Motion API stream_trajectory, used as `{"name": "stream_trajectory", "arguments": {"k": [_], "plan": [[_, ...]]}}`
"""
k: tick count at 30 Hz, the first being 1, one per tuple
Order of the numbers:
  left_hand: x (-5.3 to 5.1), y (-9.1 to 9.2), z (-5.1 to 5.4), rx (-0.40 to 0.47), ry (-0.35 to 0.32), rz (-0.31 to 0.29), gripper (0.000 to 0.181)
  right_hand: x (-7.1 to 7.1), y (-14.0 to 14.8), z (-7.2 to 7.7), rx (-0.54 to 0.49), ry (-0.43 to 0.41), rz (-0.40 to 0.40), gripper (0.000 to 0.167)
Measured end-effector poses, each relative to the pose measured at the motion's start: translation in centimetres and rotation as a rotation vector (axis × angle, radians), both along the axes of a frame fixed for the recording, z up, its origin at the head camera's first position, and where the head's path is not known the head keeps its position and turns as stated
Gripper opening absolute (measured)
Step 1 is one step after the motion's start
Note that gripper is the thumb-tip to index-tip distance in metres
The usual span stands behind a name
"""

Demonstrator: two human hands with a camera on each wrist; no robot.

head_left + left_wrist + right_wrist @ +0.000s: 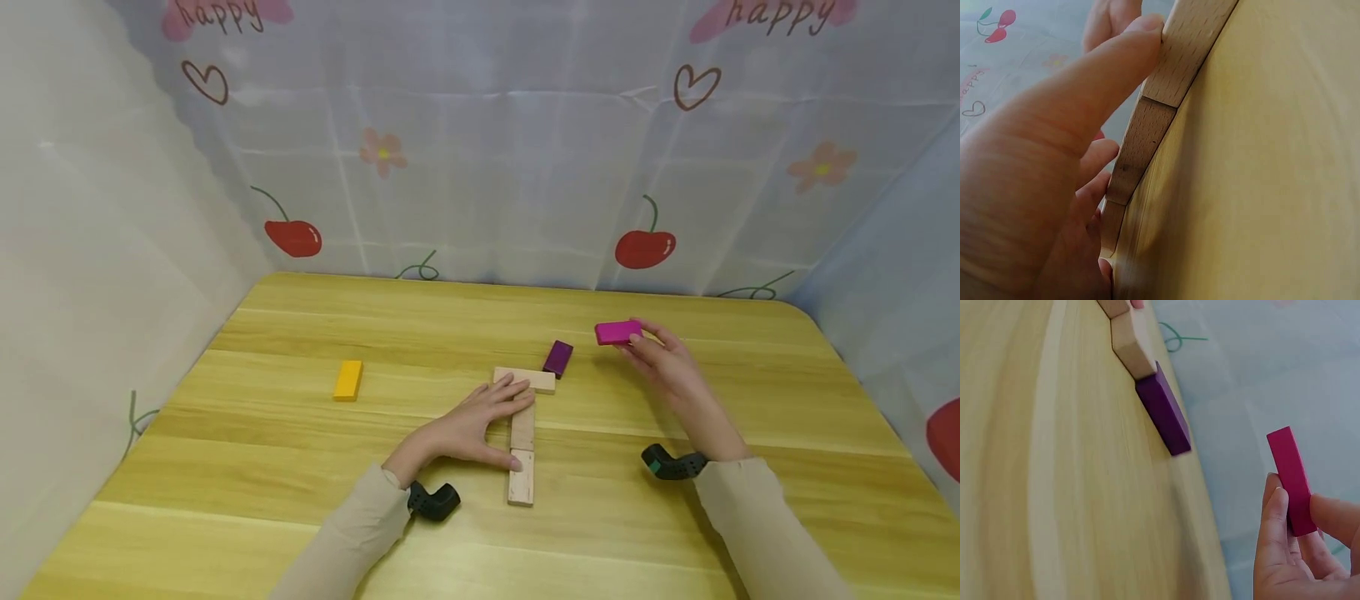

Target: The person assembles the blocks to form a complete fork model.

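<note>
Several plain wooden blocks lie end to end in a column on the table, with another plain block set crosswise at the far end. My left hand spreads over them from the left. Its thumb touches the near block, while its fingertips rest around the far end. Above the table at the right, my right hand pinches a pink block between thumb and fingers; the right wrist view shows this pink block tilted. A purple block lies against or close beside the crosswise block.
A yellow block lies alone on the left side of the wooden table. Behind the table's far edge hangs a printed curtain with cherries and flowers. Black wrist devices are worn on both arms.
</note>
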State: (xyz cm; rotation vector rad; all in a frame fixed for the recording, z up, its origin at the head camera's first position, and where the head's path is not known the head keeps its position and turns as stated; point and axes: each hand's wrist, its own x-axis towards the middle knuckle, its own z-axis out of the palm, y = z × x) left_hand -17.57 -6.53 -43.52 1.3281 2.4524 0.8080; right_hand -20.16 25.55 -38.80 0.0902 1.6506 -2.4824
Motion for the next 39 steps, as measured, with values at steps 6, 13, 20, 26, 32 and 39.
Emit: {"name": "stream_trajectory", "arguments": {"k": [6,13,20,26,32,39], "plan": [[-0.1,0.0,-0.1,0.003,0.013,-0.002,0.089,-3.1,-3.5,-0.4,0.199,0.039,0.080,0.053],[-0.1,-0.1,-0.2,0.006,0.002,0.005,0.090,-6.0,-7.2,-1.1,0.522,0.228,0.193,0.039],[-0.1,0.0,-0.2,0.012,0.000,0.002,0.088,-6.5,-9.3,-1.2,0.680,0.258,0.281,0.030],[-0.2,-0.1,-0.1,0.008,0.000,0.011,0.088,-6.3,-9.7,-1.2,0.805,0.303,0.328,0.026],[-0.1,-0.1,0.0,0.009,0.002,0.011,0.088,-6.3,-9.7,-1.5,0.877,0.336,0.335,0.025],[0.0,-0.1,0.0,0.011,0.004,0.010,0.088,-6.1,-10.0,-1.2,1.075,0.424,0.299,0.025]]}}
